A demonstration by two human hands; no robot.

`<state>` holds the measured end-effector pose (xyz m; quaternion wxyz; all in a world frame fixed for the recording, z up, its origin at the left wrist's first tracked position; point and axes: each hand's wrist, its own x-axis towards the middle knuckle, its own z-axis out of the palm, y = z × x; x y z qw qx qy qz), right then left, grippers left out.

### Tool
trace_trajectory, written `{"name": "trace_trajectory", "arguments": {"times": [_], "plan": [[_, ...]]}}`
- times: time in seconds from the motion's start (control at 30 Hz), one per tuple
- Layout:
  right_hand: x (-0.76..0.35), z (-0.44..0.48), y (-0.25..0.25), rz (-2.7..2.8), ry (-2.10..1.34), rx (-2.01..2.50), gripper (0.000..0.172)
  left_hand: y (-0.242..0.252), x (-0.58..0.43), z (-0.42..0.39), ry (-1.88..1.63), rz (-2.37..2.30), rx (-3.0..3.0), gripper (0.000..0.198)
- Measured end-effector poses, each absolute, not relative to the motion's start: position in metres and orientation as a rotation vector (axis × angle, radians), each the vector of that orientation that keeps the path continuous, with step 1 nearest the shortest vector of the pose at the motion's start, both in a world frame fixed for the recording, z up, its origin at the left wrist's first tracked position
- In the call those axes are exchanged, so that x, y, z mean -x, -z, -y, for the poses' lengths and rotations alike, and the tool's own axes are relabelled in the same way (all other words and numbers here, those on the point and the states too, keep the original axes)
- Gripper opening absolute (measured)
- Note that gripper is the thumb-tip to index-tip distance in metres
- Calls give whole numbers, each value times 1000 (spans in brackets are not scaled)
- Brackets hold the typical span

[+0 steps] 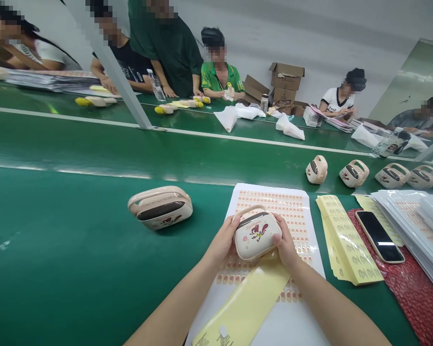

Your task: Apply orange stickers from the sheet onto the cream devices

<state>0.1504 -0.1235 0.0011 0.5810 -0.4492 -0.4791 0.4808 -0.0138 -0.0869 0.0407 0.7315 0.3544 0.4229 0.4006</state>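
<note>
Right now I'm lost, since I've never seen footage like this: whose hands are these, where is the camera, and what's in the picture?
The camera is worn on a person's head and looks down at their own bare hands. Their left hand and right hand hold the sides of a cream handled case with a cartoon print. Below it lie a white sheet of small peach-coloured shapes and a yellow strip. Another case sits on the green work surface. To the right, a phone lies on a red mat. A co-worker sits across the line.

Handled case (pixel 257 235) — left of sticker strips (pixel 340 235)
</note>
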Motion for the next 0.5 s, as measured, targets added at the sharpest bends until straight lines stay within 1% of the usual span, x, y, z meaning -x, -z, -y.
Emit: {"name": "trace_trajectory", "arguments": {"times": [0.2,0.5], "plan": [[-149,121,-3,886,-1246,952,68,-43,26,78,-870,-993,-954,63],[-150,120,4,807,-1381,913,73,-48,27,79,-882,-1003,-1008,54]]}}
